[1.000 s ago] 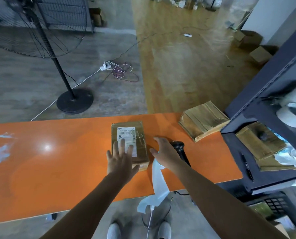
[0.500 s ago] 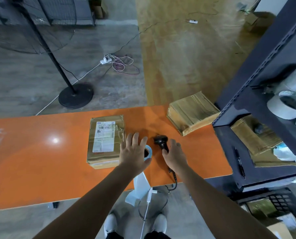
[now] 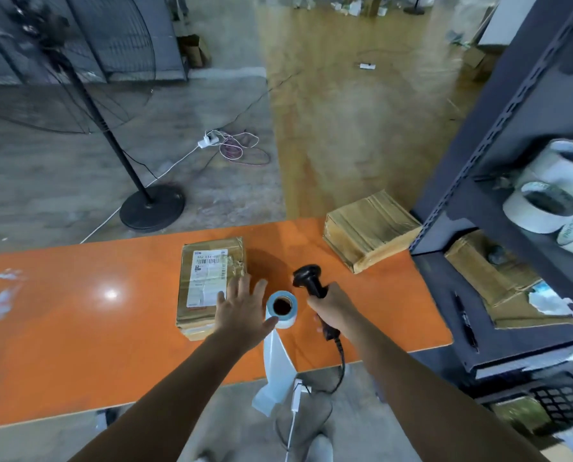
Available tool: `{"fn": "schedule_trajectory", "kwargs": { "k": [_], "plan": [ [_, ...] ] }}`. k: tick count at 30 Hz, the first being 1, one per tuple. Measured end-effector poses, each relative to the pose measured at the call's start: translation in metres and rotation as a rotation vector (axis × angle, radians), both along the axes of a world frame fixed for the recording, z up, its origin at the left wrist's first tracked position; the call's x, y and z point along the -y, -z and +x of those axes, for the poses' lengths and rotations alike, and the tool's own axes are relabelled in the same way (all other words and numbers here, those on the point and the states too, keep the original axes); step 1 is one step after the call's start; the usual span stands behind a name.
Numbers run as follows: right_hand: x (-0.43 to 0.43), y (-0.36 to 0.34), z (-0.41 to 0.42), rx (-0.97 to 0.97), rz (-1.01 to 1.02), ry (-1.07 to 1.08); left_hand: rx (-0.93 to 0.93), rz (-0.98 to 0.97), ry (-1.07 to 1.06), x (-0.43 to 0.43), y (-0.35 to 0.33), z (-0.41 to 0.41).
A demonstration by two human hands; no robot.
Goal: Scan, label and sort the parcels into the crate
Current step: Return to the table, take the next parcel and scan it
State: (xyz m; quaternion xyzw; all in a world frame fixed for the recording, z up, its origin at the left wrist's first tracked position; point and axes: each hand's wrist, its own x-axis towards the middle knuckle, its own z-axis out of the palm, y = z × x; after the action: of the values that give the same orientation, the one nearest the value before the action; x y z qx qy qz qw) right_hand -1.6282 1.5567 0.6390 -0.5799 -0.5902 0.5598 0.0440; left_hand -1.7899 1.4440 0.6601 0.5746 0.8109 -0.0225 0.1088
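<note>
Reference item: label roll, blue-white, standing on end on orange table, strip trailing over the near edge.
- parcel: brown, taped, printed label up; just left of the roll.
- left hand: fingers straight, spread; left of the roll, over the parcel's near right corner.
- scanner: black; just right of the roll.
- right hand: right of the roll, wrapped round the scanner's handle.
- second parcel: beyond the roll, to the right.
- shelf rack: well right of the roll; holds tape rolls, pen.
- floor fan: beyond the roll, far left.
</note>
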Motion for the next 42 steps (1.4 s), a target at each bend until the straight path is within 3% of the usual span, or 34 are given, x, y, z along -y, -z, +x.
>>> {"fn": "schedule_trajectory", "kwargs": {
  "k": [7, 11, 16, 25, 42],
  "plan": [
    [0.031, -0.048, -0.055, -0.056, 0.140, 0.111, 0.023, -0.008, -0.004, 0.034, 0.003, -0.060],
    [0.057, -0.069, -0.095, -0.132, 0.035, 0.182, 0.070, -0.017, 0.022, 0.058, 0.007, -0.096],
    [0.081, -0.092, -0.133, -0.134, -0.018, 0.116, 0.191, -0.026, 0.134, 0.080, 0.015, -0.122],
    [0.109, -0.117, -0.170, -0.082, 0.061, 0.160, 0.229, -0.080, 0.253, 0.097, 0.016, -0.136],
    [0.109, -0.126, -0.185, -0.027, 0.097, 0.097, 0.214, -0.140, 0.251, 0.097, 0.018, -0.137]
  ]
}}
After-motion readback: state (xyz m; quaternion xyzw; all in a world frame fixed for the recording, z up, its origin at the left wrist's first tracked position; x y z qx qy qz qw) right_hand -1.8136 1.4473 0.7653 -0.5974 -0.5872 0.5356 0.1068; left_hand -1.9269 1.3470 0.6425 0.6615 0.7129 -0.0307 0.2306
